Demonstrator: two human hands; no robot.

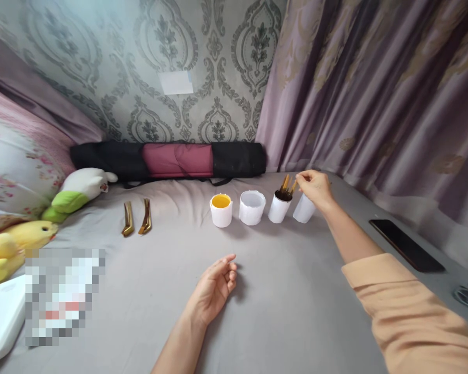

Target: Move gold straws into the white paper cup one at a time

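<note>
From my remote seat I see a grey bed (pixel 281 311) filling the lower frame. A row of four white cups stands on it just right of centre. My right hand (pixel 314 187) is at the right end of that row, reaching in from a peach sleeve (pixel 409 317) at the lower right. Its thumb and fingers are pinched together on the top of the gold sticks (pixel 286 183), which stand tilted in the dark-lined cup (pixel 279 208), third from the left. The fourth cup (pixel 303 210) sits just beside it, right under my wrist and partly covered by it. To the left come a plain white cup (pixel 251 208) and then a cup with yellow inside (pixel 220 210), all close together but not clearly touching.

My left hand (pixel 214 288) lies on the sheet at lower centre, well apart from the cups, fingers loosely curled and apart, holding nothing.

At centre left two gold bent tools (pixel 136 218) lie side by side on the sheet. Behind them, along the patterned wall, a black and pink roll bag (pixel 167 160) lies flat. Soft toys (pixel 81 189) sit at the left edge. A dark phone (pixel 405 244) rests at the right edge, below the purple curtain (pixel 374 93).
</note>
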